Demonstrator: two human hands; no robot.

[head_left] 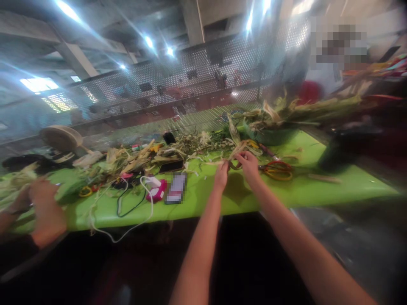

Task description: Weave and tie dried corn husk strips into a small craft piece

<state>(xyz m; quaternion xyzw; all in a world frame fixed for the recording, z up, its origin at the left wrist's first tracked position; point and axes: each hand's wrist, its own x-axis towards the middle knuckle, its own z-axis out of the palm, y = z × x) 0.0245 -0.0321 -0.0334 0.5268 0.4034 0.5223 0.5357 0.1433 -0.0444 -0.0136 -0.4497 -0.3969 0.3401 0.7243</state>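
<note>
Both hands meet over the green table, closed on dry, pale corn husk. My left hand grips its lower end, with a strip sticking out to the left. My right hand pinches it from the other side, thumb and finger together. A darker curved strip hangs between the hands; blur hides what it is. Just right of my right hand lie scissors with orange handles.
A green table carries loose husks, a phone, a dark phone and a pink device with a white cable. At left are another person's hands. A perforated metal screen stands behind.
</note>
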